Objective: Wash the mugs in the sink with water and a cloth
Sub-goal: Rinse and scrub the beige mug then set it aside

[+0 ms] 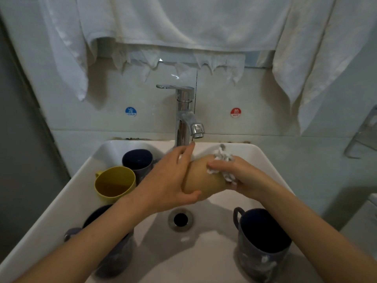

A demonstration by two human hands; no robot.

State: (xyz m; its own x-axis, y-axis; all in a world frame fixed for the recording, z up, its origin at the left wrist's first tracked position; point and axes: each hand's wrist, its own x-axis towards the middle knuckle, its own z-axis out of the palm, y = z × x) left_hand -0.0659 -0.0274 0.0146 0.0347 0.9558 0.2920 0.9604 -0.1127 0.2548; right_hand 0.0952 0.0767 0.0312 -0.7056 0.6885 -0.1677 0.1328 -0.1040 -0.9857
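Observation:
Over the middle of the white sink [67,190], my left hand [171,180] grips a tan mug [204,180] lying on its side. My right hand [240,176] holds a bunched white cloth [222,160] against the mug's far end. A yellow mug [115,183] and a dark blue mug [137,162] stand upright at the sink's left. Another dark mug [114,256] sits under my left forearm, and a dark blue mug [263,244] stands at the front right.
The chrome tap [184,113] rises behind my hands, its spout just above them; no stream of water is plain to see. The drain [180,219] lies below the tan mug. White towels [183,23] hang over the wall. Cold and hot stickers flank the tap.

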